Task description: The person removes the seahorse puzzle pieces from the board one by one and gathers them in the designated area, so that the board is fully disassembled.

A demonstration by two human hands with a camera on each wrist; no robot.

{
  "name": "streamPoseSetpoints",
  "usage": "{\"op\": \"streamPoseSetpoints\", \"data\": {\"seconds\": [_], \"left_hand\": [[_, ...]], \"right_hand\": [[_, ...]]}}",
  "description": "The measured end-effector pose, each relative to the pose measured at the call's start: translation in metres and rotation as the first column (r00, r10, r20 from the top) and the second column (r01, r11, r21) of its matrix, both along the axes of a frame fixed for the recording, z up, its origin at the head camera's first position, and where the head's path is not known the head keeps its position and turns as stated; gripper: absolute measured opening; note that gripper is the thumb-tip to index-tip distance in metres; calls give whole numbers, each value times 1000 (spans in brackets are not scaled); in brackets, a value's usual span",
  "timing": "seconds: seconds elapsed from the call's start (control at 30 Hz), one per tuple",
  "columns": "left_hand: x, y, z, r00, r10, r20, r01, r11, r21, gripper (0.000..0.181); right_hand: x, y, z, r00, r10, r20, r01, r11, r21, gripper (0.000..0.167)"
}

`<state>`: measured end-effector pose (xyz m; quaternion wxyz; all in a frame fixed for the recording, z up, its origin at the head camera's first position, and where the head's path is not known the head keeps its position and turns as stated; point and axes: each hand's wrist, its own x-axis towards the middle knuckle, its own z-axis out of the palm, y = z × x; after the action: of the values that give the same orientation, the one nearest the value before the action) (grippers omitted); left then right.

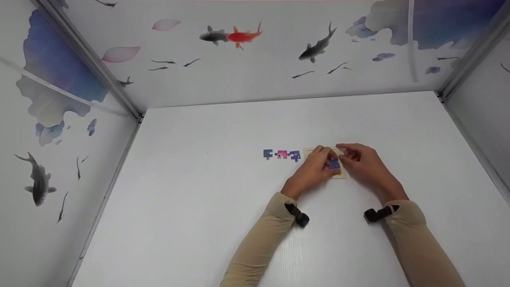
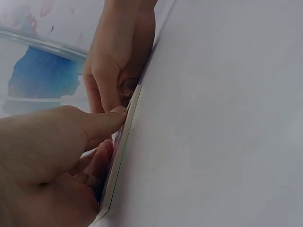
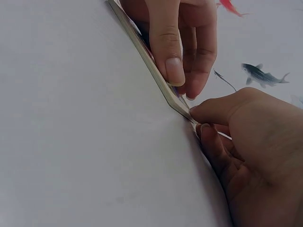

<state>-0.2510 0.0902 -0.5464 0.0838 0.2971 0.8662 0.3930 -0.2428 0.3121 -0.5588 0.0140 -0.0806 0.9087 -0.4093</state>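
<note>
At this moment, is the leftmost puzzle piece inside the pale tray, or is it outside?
Outside: the leftmost puzzle piece lies on the white table, apart from the pale tray; two other pieces lie between them.

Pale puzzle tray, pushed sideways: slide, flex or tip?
The puzzle tray is probably stiff, given its straight, board-like edge. Its low, flat shape suggests sliding on the smooth-looking table rather than tipping; its thinness hints it's light.

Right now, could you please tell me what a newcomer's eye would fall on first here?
Most likely the left hand over a small pale puzzle board, with the right hand at the board's right edge. Next, perhaps, the three colourful puzzle pieces in a row just left of the board; then the red fish pictured on the back wall.
</note>
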Motion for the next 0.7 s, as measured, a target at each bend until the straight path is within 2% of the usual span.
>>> {"op": "streamPoseSetpoints", "data": {"seconds": [0.13,0.3,0.37,0.6,0.7], "left_hand": [[2,3,3,1000,28,-13,-29,999,-27,40],[6,4,12,993,79,-91,-92,984,-155,44],[5,2,14,991,88,-105,-105,978,-179,43],[1,-7,12,997,53,-56,-59,994,-94,38],[0,-7,9,998,49,-50,-53,994,-94,39]], "right_hand": [[-1,0,-1,1000,1,-22,-2,1000,-8,41],[-1,1,0,1000,-8,-14,8,1000,-9,40],[-1,0,1,1000,-11,-10,11,1000,-5,40],[-1,-1,1,999,-21,32,22,1000,-12,40],[0,-1,2,999,-22,37,23,1000,-15,41]]}}
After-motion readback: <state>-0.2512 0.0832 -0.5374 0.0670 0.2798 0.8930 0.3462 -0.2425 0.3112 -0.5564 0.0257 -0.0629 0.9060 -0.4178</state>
